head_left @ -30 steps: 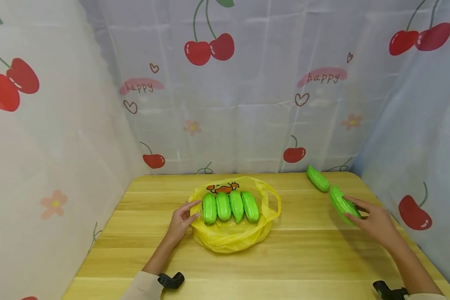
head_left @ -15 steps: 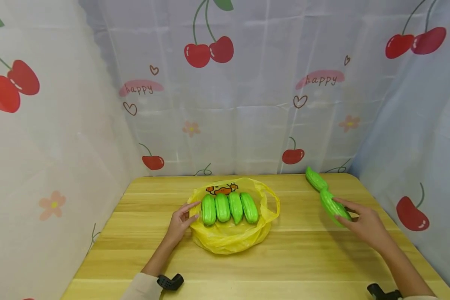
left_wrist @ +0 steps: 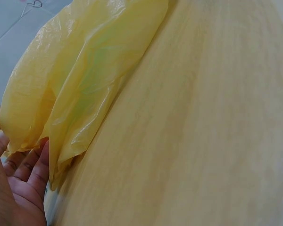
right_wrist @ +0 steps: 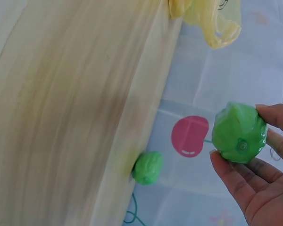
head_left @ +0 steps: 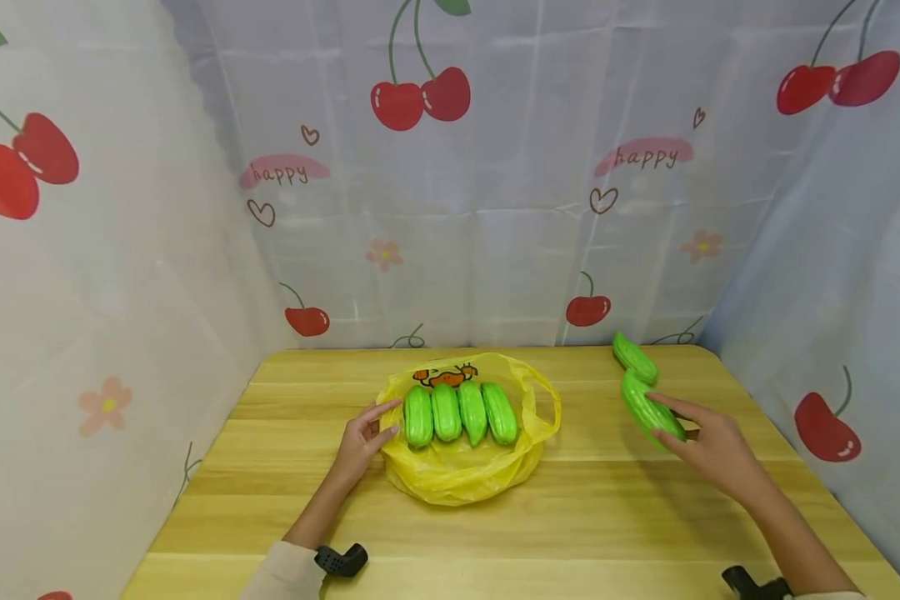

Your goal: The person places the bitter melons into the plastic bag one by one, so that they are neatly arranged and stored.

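My right hand [head_left: 716, 450] pinches a green, ridged bitter melon [head_left: 645, 407] between thumb and fingers, at the right of the head view. In the right wrist view this bitter melon [right_wrist: 239, 134] shows its blunt end, raised off the table. At the left, my left hand [head_left: 360, 446] holds the rim of a yellow plastic bag [head_left: 461, 492], whose mouth gapes open. Several bitter melons [head_left: 446, 412] lie side by side in the bag. From the left wrist, the bag [left_wrist: 99, 61] hides parts of the fingers [left_wrist: 37, 174].
Another bitter melon [head_left: 635, 360] lies on the wooden table [head_left: 570, 517] near its back right corner, overlapped by the held one in the head view. A cherry-print curtain [head_left: 495, 233] stands along the back and both sides. One bag handle [head_left: 547, 404] sticks out to the right.
My right hand has carried its bitter melon to the left, towards the bag. The left hand stays at the bag's rim, and the melons in the bag have not moved.
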Demonstrator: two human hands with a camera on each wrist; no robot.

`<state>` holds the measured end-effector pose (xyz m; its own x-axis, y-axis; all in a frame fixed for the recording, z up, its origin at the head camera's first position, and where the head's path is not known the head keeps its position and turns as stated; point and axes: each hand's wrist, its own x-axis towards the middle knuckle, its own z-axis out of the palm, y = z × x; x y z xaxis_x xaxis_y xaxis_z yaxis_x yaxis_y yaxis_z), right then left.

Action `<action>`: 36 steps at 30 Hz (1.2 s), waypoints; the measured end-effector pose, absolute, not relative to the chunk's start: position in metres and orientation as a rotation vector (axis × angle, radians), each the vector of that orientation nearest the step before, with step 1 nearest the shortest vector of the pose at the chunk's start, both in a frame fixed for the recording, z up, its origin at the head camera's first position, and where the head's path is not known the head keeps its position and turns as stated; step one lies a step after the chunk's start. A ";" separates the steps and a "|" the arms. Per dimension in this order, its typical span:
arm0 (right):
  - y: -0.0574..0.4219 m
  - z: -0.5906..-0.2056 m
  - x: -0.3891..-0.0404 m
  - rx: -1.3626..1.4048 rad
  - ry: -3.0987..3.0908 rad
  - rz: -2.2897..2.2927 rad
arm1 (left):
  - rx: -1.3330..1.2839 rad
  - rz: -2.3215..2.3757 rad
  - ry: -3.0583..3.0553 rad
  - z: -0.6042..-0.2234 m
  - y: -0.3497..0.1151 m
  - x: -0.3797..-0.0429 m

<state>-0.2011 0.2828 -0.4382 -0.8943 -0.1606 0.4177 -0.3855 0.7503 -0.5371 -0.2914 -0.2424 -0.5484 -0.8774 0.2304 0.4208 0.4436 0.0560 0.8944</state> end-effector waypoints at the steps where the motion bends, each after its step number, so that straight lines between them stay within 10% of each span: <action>1: 0.281 -0.437 -0.201 0.430 -2.598 0.906 | -0.689 -1.933 -2.157 -0.549 -0.242 -0.292; 36: 0.200 -0.432 -0.201 0.609 -2.569 1.165 | -0.688 -1.952 -2.169 -0.524 -0.238 -0.275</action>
<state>-0.2007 0.2004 -0.4324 -0.8800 -0.2674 0.3925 -0.4714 0.5920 -0.6537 -0.2749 -0.2380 -0.5242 -0.8849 0.2373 0.4009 0.4237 0.0520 0.9043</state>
